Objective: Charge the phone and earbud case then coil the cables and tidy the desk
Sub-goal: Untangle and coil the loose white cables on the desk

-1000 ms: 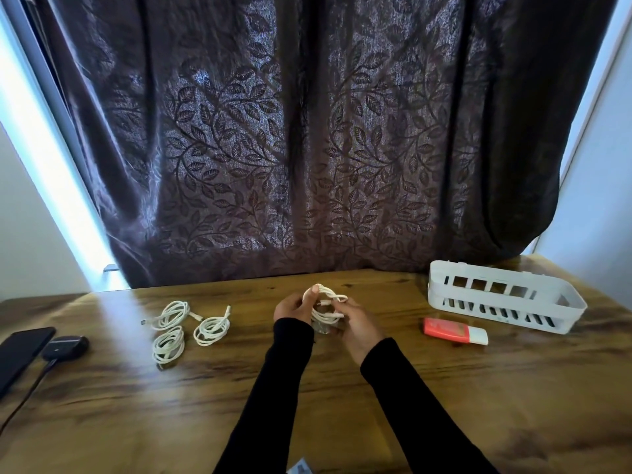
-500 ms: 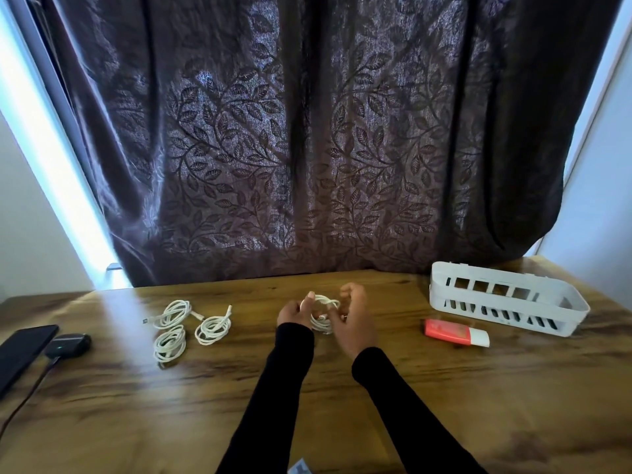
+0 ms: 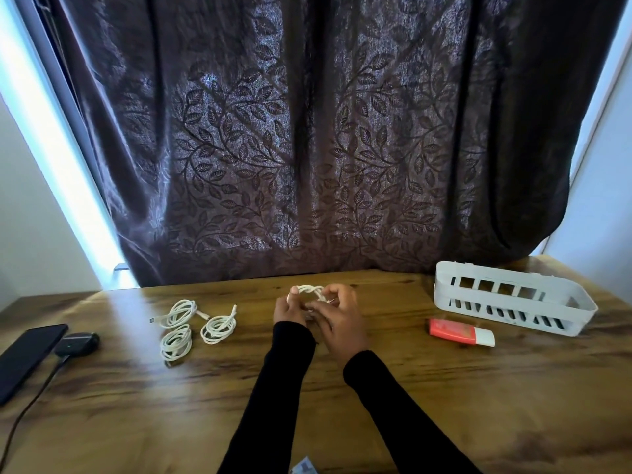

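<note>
white cable coil [image 3: 309, 293], centre frame: light, limp, springy, likely unwinds if freed. left hand [image 3: 286, 309] pinches loops; right hand [image 3: 338, 314] curls round tail. best hold: across bundled loops.

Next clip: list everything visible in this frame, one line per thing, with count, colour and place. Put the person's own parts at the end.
coiled cables: three, white, on the desk left of the hands
cable being coiled: one, white, held in both hands
phone: one, black, desk's far left edge
earbud case: one, black, right beside the phone, a dark lead running from it
basket: one, white, slotted, far right of desk
tube: one, red with white cap, lying in front of the basket
desk: one, brown wood
curtain: one, dark, leaf pattern, behind the desk
left hand: one, black sleeve, holds the coil
right hand: one, black sleeve, pinches the coil
</note>
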